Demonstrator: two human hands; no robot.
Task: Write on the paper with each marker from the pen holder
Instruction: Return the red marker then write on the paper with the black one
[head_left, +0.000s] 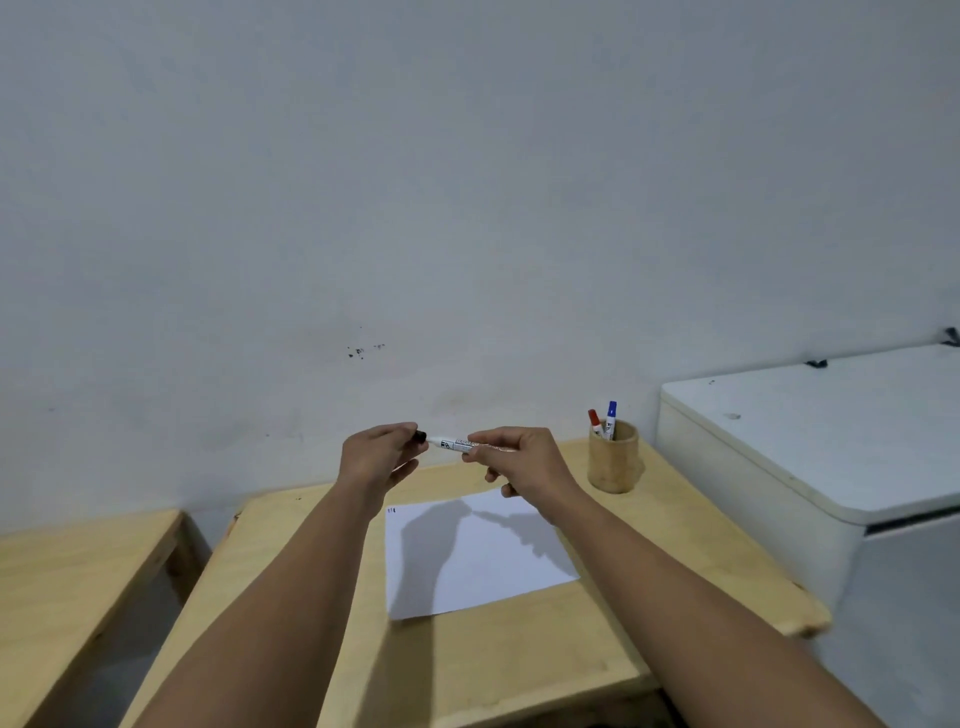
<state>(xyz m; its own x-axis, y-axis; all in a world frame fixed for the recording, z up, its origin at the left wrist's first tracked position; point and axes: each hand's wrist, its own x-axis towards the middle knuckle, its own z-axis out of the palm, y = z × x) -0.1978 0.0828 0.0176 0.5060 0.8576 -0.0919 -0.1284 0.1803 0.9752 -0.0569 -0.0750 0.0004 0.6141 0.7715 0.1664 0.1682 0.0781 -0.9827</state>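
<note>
Right hand (524, 470) pinches the white-barrelled marker (457, 444) — left hand (376, 457) nips its black cap (420, 437); beyond, right, the round wooden pen holder (613, 460) holds a red-capped marker (595, 422) and a blue-capped marker (611, 419).

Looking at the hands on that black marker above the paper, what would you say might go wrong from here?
1. The left hand pinches the black cap while the right hand holds the marker; a sudden pull may stain fingers.
2. The loose paper lies unheld, so it may slide during writing.
3. The pen holder stands near the right forearm and might be knocked.
</note>
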